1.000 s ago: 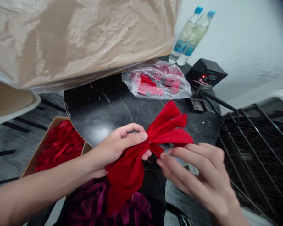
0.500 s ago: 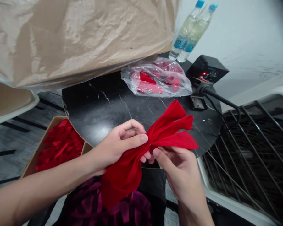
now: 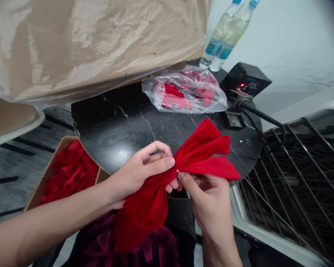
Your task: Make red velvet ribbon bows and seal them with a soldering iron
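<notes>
A red fabric bow (image 3: 147,207) hangs over the near edge of the black round table (image 3: 114,129), gathered at its middle, with loops and tails spreading to the upper right and lower left. My left hand (image 3: 144,170) pinches the gathered middle between thumb and fingers. On the right side of the gather, my right hand (image 3: 208,196) presses its thumb against the fabric, its other fingers partly hidden under the red tail. A tiny white spot shows at the gather beside my right thumb tip.
A clear plastic bag (image 3: 183,92) holding red pieces lies at the table's back. Behind it stand two bottles (image 3: 219,40). A black device (image 3: 246,79) with a red light and cable sits at right. Left below is a cardboard box (image 3: 44,178) of red ribbons. Large plastic-wrapped packaging (image 3: 100,44) looms behind.
My right thumb has shifted slightly left and up, uncovering a white spot at the gather. The lower right tail reaches a little farther right. My left hand keeps its hold.
</notes>
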A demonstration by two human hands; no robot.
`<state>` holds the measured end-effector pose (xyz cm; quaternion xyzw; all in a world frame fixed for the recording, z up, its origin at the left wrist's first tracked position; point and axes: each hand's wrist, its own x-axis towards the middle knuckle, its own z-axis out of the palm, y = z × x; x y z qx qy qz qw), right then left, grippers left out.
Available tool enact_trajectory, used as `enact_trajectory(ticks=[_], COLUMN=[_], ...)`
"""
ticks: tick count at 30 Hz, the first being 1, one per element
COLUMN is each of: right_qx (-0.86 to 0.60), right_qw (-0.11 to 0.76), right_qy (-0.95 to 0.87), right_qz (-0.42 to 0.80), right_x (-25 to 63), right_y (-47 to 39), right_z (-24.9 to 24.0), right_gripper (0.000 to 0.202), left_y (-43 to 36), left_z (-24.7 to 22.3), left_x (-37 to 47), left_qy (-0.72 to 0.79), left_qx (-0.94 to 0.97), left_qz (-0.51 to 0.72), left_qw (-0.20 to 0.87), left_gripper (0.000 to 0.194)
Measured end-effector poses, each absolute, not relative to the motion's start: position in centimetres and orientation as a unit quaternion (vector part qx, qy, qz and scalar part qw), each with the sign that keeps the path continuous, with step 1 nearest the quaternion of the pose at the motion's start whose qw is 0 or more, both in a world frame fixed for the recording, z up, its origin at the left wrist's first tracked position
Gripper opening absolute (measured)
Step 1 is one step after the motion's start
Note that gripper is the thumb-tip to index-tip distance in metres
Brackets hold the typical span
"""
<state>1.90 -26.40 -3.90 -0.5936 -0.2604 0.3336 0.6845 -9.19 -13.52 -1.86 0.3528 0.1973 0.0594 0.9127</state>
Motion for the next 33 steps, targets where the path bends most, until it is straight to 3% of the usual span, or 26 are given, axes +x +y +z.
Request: enact_trajectory(ticks=[18, 21, 23, 27, 29, 33], right_qx=[-0.587, -0.625, -0.689, -0.711, -0.681, -0.661], right_qw=[0.669, 0.616, 0.542, 0.349, 0.297, 0.287], right_qy=[-0.220, -0.269, -0.372, -0.610, -0.663, -0.682], right_qz=[0.399, 0.397, 0.305, -0.028, -0.090, -0.123], right_x=[1.7, 1.9, 2.3, 3.8, 4.5, 5.2], right_y=[-27.4, -28.8, -30.3, -32.4, -32.6, -32.0], right_z=[-4.6, -4.1, -3.4, -2.8, -3.4, -4.6], right_gripper=[0.011, 0.009, 0.010, 0.043, 0.052, 0.051], left_y=[-14.1, -13.9, -13.7, -13.3, -13.3, -13.6], left_z=[-3.1, -3.1, -2.9, -2.2, -1.9, -1.7], left_x=[-8.8, -8.8, -9.0, -9.1, -9.1, -9.0], left_qy=[0.313, 0.324, 0.335, 0.353, 0.355, 0.357], left_qx=[0.418, 0.415, 0.390, 0.344, 0.330, 0.324], left_qz=[0.119, 0.110, 0.091, 0.042, 0.026, 0.018], left_qw=[0.844, 0.843, 0.853, 0.869, 0.874, 0.876], left_gripper=[0.022, 0.021, 0.020, 0.017, 0.016, 0.016])
